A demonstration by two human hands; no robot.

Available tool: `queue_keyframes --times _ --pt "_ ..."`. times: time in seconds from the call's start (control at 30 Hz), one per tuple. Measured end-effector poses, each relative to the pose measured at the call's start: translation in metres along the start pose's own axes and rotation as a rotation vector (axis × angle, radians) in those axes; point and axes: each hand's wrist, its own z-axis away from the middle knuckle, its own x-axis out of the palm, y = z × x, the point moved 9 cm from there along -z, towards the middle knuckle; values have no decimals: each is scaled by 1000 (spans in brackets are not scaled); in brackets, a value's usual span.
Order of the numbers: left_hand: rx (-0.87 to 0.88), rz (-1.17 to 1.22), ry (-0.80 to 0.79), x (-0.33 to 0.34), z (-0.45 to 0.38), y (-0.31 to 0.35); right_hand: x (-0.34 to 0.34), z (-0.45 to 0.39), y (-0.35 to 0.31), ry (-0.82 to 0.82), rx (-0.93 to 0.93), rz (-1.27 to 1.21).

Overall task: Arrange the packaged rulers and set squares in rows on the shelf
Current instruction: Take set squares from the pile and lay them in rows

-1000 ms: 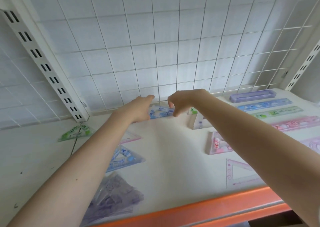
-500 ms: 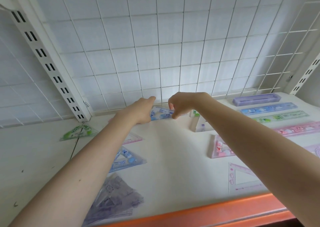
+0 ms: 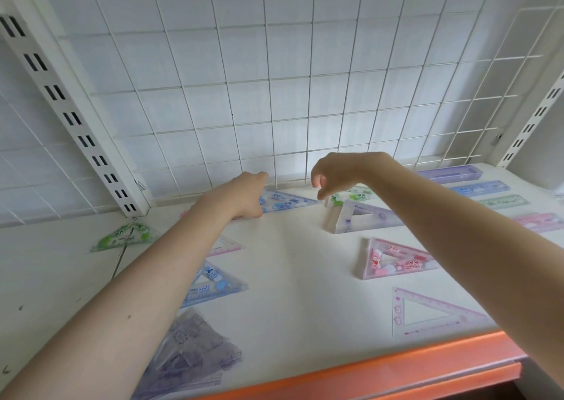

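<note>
The blue set square (image 3: 285,202) lies flat at the back of the shelf (image 3: 293,277), centre of the frame, just before the wire grid (image 3: 274,94). The left hand (image 3: 241,196) rests on its left end, fingers curled; whether that grip pinches it I cannot tell. The right hand (image 3: 338,173) hangs just above its right tip, fingers loosely curled, holding nothing. Right of it stand green (image 3: 354,194), purple (image 3: 360,216) and pink (image 3: 393,257) stacks; rulers (image 3: 479,188) lie at far right.

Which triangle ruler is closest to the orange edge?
The pink outline set square at the front right; the other pink one sits farther back.
</note>
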Motion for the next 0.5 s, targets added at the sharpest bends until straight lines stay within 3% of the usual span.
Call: queue_keyframes --times 0.5 --pt "-22 -34 33 -5 8 -5 13 -13 -33 25 -30 16"
